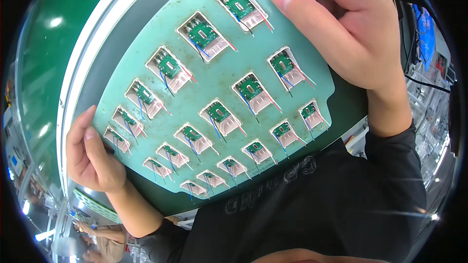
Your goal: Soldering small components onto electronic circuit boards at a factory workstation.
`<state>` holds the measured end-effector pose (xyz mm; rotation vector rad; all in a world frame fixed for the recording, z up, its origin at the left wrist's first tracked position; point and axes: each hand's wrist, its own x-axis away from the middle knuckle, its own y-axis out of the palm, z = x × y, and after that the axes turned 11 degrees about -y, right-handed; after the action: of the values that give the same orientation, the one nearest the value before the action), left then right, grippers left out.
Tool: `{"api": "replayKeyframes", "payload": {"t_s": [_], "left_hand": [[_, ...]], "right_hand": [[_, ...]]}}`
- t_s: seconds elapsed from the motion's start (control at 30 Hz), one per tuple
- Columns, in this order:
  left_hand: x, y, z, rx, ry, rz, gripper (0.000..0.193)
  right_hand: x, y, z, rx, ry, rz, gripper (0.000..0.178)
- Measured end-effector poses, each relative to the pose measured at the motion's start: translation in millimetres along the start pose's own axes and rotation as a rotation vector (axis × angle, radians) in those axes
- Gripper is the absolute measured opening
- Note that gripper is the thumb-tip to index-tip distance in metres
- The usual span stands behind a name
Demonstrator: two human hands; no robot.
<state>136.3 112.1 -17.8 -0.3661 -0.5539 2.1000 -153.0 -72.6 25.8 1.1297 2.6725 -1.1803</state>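
A pale green fixture board with three rows of cutouts fills the middle of the view. Each cutout holds a white plastic housing with a small green circuit board inside. Thin blue, black, red and white wires stick out from the housings over the board's surface. My left hand grips the board's left edge, thumb on top. At the far right corner my right hand is closed on the edge, its thumb on the near side and its other fingers partly hidden.
Under the board lies a dark green work surface. A white curved rail runs along the left, with a green surface beyond it. At lower left are a green perforated strip and another person's arm. Cables hang at the right.
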Motion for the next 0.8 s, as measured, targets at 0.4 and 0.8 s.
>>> {"api": "replayKeyframes", "payload": {"t_s": [0.4,0.8], "left_hand": [[0,-12,-8,0.034,-0.031,-0.041,0.028],[-1,-17,-6,-0.035,0.014,-0.095,0.020]], "right_hand": [[0,3,13,0.081,-0.054,0.029,0.004],[-1,1,1,0.049,0.088,0.060,0.010]]}}
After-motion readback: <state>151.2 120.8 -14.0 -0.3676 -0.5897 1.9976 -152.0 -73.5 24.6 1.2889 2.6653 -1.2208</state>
